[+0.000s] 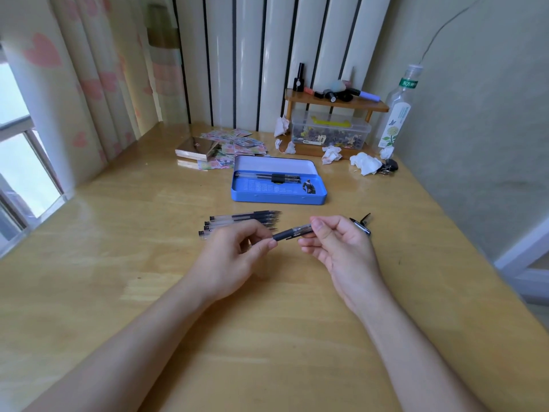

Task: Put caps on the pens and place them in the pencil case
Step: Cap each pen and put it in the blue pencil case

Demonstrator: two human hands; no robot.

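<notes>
A black-gripped pen (286, 234) is held level between my hands above the wooden table (118, 263). My left hand (234, 257) pinches its barrel. My right hand (341, 245) grips the cap end, and the clear cap (301, 229) sits over the tip. Several uncapped pens (243, 220) lie side by side just behind my left hand. Loose caps (361, 224) rest on the table behind my right hand. Further back the blue tin pencil case (277, 197) lies open, with two capped pens (267, 177) along its far side.
Behind the case lie a sticker pile (234, 144), a small gold box (197, 150), crumpled tissues (365, 163) and keys (389, 168). A wooden shelf (335, 104) over a clear storage box (329, 133) and a plastic bottle (398, 114) stand at the back right.
</notes>
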